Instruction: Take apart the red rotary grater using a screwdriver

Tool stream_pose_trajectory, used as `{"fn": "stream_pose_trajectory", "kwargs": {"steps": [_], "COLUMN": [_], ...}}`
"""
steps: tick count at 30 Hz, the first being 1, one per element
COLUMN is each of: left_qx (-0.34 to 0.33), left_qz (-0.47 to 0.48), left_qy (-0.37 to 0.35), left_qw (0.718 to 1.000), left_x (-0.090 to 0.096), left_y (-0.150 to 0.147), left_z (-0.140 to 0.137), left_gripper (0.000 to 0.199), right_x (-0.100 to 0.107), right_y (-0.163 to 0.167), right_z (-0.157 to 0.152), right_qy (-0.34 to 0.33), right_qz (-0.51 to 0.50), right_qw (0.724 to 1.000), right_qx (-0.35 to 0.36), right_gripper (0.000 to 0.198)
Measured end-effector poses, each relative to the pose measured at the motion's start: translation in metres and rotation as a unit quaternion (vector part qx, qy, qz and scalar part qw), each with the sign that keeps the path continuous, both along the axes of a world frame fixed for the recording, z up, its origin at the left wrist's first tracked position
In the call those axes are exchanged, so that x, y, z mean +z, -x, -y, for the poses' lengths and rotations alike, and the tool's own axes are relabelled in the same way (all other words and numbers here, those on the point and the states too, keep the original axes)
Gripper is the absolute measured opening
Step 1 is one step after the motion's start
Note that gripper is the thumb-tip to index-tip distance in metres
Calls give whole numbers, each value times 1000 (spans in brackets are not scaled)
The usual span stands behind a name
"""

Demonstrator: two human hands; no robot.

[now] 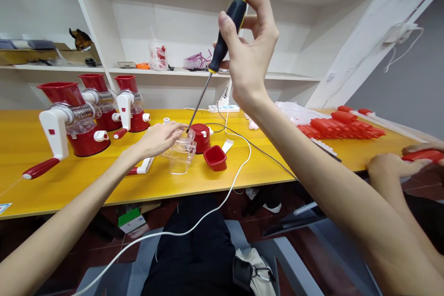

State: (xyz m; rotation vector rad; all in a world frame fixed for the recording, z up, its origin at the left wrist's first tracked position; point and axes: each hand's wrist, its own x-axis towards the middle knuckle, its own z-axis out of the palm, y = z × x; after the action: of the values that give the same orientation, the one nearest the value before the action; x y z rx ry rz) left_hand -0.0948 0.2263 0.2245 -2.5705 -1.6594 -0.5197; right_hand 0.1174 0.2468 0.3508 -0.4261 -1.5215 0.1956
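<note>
The right hand (253, 41) grips the black-and-yellow handled screwdriver (226, 34) high up, its fingers curled around the handle and the metal shaft slanting down toward a clear plastic housing (182, 151) on the yellow tabletop (267, 157). The left hand (157, 138), nearly flat with fingers extended, lies over the housing's near-left side, beside a round red base (200, 138); whether the screwdriver's tip touches is unclear.

Nothing legible — the label (4, 208) on the yellow table (19, 145) is too small.
</note>
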Motion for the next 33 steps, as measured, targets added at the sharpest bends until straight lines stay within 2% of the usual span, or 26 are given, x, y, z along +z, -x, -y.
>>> {"fn": "stream_pose_trajectory", "kwargs": {"steps": [2, 5, 11, 18, 23, 26, 30, 33], "left_qx": [-27, -52, -16, -22, 0, -11, -29, -40], "left_qz": [24, 40, 0, -19, -11, -13, -15, 25], "left_qy": [-3, 8, 14, -15, -13, -17, -17, 17], "left_qw": [999, 998, 1000, 999, 1000, 1000, 999, 999], "left_x": [0, 1, 6, 4, 1, 0, 2, 7], "left_y": [3, 4, -2, -4, 0, -1, -5, -3], "left_z": [0, 1, 7, 6, 4, 4, 2, 2], "left_gripper": [55, 60, 75, 78, 77, 77, 78, 84], "right_x": [-6, -10, -14, -36, -37, -36, -39, -39], "right_y": [-3, -7, -6, -3, -14, -21, -25, -26], "right_z": [2, 3, -8, -24, -43, -49, -47, -39], "right_qy": [-11, 24, 38, 97, 96, 113, 109, 113], "right_qz": [-43, -52, -76, -72, -146, -183, -155, -139], "right_qw": [999, 998, 995, 992, 985, 977, 982, 984], "right_qx": [13, 21, 50, 38, 8, 14, 12, 15], "right_gripper": [23, 26, 31, 41, 44, 41, 43, 44]}}
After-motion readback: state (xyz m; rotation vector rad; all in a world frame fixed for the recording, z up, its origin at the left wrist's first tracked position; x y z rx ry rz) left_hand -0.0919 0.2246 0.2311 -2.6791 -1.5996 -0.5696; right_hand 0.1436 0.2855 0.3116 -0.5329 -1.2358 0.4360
